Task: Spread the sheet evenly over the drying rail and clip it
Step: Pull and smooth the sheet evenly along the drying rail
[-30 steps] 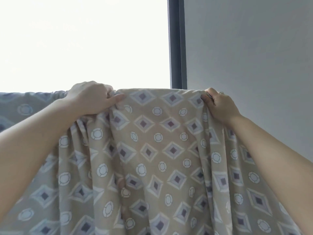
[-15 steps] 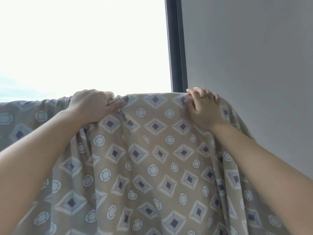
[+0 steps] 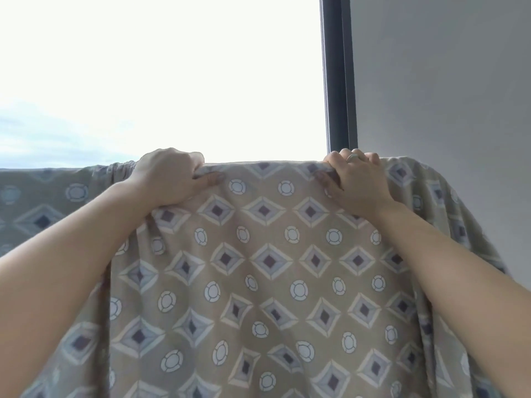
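A beige sheet (image 3: pixel 270 254) printed with grey diamonds and white rings hangs over the drying rail, which is hidden under its top fold. My left hand (image 3: pixel 169 176) grips the top fold left of centre, thumb pressed on the front. My right hand (image 3: pixel 353 179), a ring on one finger, grips the top fold near the right end. Between the hands the cloth lies flat. Left of my left hand it is bunched into small gathers. No clip is visible.
A bright window fills the upper left. Its dark vertical frame (image 3: pixel 339 76) stands just behind my right hand. A plain grey wall (image 3: pixel 445 81) takes up the right side. The sheet's right end (image 3: pixel 431 196) drapes down past the rail.
My right hand let go of the sheet's right edge, moved left along the rail and took hold of the top fold. The cloth between the hands is now smoother.
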